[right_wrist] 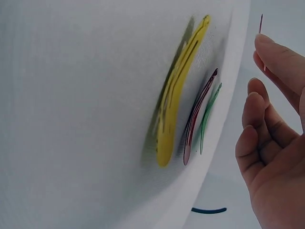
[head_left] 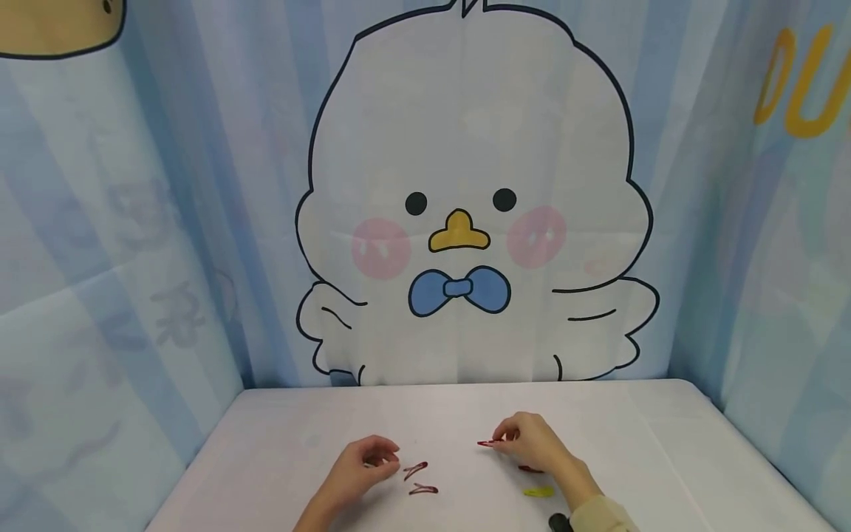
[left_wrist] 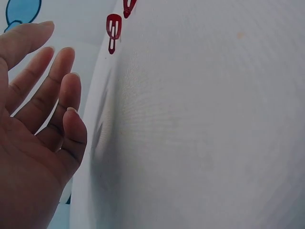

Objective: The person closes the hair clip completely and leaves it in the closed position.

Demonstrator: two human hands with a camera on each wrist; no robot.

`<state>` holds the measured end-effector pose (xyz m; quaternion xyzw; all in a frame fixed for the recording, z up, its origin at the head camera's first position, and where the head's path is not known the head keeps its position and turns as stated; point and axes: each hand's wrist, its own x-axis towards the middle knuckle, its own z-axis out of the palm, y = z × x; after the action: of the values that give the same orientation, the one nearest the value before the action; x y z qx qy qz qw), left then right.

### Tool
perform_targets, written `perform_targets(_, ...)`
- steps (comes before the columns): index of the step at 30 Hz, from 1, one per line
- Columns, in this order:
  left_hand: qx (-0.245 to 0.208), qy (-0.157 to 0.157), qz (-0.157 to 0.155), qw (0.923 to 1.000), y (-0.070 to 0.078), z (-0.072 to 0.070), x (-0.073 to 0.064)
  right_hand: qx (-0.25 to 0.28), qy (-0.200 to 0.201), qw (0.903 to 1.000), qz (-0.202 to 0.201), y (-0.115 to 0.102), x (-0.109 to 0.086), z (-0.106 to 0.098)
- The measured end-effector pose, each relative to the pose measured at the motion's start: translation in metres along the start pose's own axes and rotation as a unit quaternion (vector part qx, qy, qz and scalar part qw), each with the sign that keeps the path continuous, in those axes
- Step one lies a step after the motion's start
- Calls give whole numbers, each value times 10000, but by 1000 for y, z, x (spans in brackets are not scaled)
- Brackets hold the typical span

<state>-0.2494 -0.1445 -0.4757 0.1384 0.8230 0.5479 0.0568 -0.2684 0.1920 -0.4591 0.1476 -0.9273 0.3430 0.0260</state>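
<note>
Between thumb and fingertips, my right hand (head_left: 537,445) pinches a red snap hair clip (head_left: 486,443), which also shows edge-on as a thin red clip (right_wrist: 260,23) in the right wrist view. Below that hand lie a yellow hair clip (head_left: 538,491) and a dark red one (head_left: 530,469), partly covered by the hand. The right wrist view adds a green clip (right_wrist: 210,119) beside the dark red clip (right_wrist: 200,117). My left hand (head_left: 359,467) holds nothing, its fingers loosely bent, just left of two red hair clips, an upper one (head_left: 416,469) and a lower one (head_left: 424,489).
A white-covered table (head_left: 299,421) carries everything. Behind it hangs a curtain (head_left: 465,148) printed with a cartoon duck, and more curtain closes in both sides. A small black object (head_left: 560,522) lies by the right sleeve (head_left: 603,515) at the bottom edge.
</note>
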Motion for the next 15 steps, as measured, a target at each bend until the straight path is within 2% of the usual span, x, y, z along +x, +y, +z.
perform_targets(3,12,-30,-9,10000,-1,1,-1,-51,-98,9999,115,2,-1,1)
perform_targets(11,232,-43,239,9994,-2,0,0,-51,-352,9987,354,5,-1,3)
perform_targets(15,318,-18,269,9991,-6,0,0,-71,-387,9978,525,5,0,4)
